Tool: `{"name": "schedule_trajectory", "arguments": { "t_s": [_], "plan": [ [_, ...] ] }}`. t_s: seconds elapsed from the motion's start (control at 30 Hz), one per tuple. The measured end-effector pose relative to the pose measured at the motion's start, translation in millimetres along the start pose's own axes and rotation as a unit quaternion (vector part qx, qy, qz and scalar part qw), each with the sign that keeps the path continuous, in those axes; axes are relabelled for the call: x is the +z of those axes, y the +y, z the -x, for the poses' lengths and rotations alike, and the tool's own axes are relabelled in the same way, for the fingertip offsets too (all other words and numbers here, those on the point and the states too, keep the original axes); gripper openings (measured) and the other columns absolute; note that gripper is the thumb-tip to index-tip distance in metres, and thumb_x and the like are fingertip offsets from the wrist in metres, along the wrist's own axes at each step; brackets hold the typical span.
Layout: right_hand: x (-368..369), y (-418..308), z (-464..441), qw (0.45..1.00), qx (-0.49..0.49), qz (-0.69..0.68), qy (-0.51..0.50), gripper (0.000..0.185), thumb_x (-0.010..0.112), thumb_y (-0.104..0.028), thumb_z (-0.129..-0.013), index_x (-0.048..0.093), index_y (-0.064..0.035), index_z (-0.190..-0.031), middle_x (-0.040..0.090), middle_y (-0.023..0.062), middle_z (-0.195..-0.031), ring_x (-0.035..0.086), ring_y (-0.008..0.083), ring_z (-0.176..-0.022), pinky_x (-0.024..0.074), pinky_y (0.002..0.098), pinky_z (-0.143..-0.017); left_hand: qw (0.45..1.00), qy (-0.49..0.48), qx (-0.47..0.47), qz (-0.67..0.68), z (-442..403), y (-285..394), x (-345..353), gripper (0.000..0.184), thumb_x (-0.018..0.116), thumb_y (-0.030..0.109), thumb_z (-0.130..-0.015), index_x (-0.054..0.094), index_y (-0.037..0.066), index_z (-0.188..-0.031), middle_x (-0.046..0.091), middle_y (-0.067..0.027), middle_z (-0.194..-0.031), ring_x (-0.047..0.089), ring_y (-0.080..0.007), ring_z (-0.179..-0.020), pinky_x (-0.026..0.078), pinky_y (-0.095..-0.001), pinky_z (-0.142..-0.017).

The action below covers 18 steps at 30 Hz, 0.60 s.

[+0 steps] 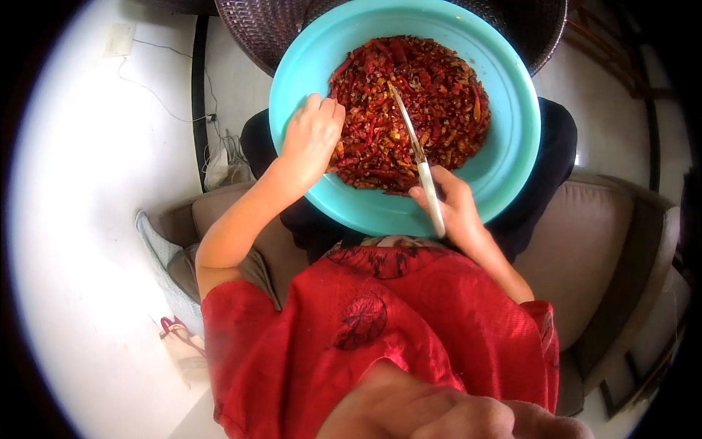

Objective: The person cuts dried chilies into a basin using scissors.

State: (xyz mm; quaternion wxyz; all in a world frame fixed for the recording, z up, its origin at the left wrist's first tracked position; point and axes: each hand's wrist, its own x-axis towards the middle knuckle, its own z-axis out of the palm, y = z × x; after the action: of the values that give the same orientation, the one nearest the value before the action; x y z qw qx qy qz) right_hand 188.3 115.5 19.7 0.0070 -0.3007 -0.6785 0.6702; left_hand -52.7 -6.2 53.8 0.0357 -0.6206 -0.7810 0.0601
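Note:
A wide turquoise basin [515, 132] rests on my lap, holding a heap of cut red dried chilies [409, 110] mixed with pale seeds. My left hand [313, 135] is over the basin's left side, its fingers curled down at the edge of the heap. Whatever is between those fingertips is hidden from me. On the near right side, my right hand [455, 205] grips a pair of scissors [429, 190] with white handles. Their narrow blades look nearly together and point up and away across the chilies.
Behind the basin stands a dark woven wicker piece [252, 29]. I am seated on a brown cushioned sofa [585, 241]. At the left, cables [219, 143] lie on the pale floor, and a red-strapped item [175, 325] is lower down.

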Motion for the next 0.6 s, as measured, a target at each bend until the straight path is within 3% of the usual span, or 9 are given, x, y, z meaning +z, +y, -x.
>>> {"name": "schedule_trajectory", "arguments": {
  "t_s": [0.13,0.23,0.27,0.33,0.37,0.43,0.6],
  "plan": [
    [-1,-2,4,1.0,-0.011,0.001,0.012,0.036,0.075,-0.032,-0.085,0.063,0.0,-0.099,0.058,0.0079,-0.073,0.05,0.0136,-0.068,0.0443,0.032,-0.063,1.0,-0.018,-0.007,-0.011,2,-7,5,0.026,0.063,0.002,-0.071,0.062,0.0,-0.097,0.057,-0.0116,-0.09,0.054,-0.0301,-0.093,0.05,-0.0371,-0.075],
    [-1,-4,5,1.0,-0.015,0.019,0.015,0.038,0.074,-0.033,-0.086,0.063,0.0004,-0.099,0.058,0.0081,-0.073,0.05,0.0139,-0.068,0.0445,0.0325,-0.063,0.996,-0.004,-0.003,0.094,-4,-13,-10,0.021,0.064,0.001,-0.079,0.062,0.0,-0.099,0.061,-0.0116,-0.089,0.059,-0.0252,-0.087,0.05,-0.0331,-0.075],
    [-1,-6,6,1.0,-0.017,0.021,0.015,0.038,0.074,-0.033,-0.086,0.063,0.0004,-0.099,0.058,0.0081,-0.073,0.05,0.0139,-0.068,0.0445,0.0325,-0.063,0.957,-0.004,-0.08,0.279,-7,-10,-18,0.016,0.062,0.002,-0.084,0.063,0.0,-0.1,0.063,-0.0093,-0.089,0.06,-0.0205,-0.084,0.05,-0.0308,-0.075],
    [-1,-9,7,1.0,0.0,0.0,0.015,0.038,0.073,-0.033,-0.086,0.063,0.0003,-0.101,0.058,0.0088,-0.074,0.051,0.0142,-0.068,0.0447,0.0329,-0.063,0.789,0.009,-0.175,0.588,-8,-7,-24,0.012,0.059,0.005,-0.093,0.063,0.001,-0.104,0.065,-0.0018,-0.093,0.058,-0.0079,-0.08,0.047,-0.0241,-0.075],
    [-1,-11,8,1.0,-0.003,0.002,0.016,0.038,0.073,-0.033,-0.086,0.063,0.0003,-0.101,0.058,0.0088,-0.074,0.051,0.0142,-0.068,0.0447,0.0329,-0.063,0.79,0.013,-0.173,0.588,-7,-6,-22,0.012,0.059,0.005,-0.093,0.063,0.001,-0.104,0.065,-0.0018,-0.093,0.058,-0.0079,-0.08,0.047,-0.0241,-0.075],
    [-1,-14,9,1.0,0.021,-0.014,0.012,0.038,0.072,-0.034,-0.087,0.062,-0.0002,-0.101,0.058,0.0091,-0.075,0.052,0.0148,-0.069,0.0449,0.0332,-0.064,0.67,0.029,-0.193,0.716,-5,-4,-17,0.014,0.061,0.005,-0.092,0.061,0.004,-0.107,0.062,0.0023,-0.094,0.056,-0.0056,-0.081,0.046,-0.0223,-0.074],
    [-1,-10,9,1.0,0.004,0.007,0.004,0.038,0.071,-0.035,-0.086,0.062,-0.0006,-0.101,0.059,0.0089,-0.077,0.053,0.0155,-0.071,0.0454,0.0332,-0.066,0.585,0.053,-0.217,0.779,-1,22,-1,0.014,0.065,0.006,-0.091,0.058,0.006,-0.103,0.062,-0.0004,-0.093,0.057,-0.0078,-0.08,0.046,-0.0225,-0.073]
  ]
}}
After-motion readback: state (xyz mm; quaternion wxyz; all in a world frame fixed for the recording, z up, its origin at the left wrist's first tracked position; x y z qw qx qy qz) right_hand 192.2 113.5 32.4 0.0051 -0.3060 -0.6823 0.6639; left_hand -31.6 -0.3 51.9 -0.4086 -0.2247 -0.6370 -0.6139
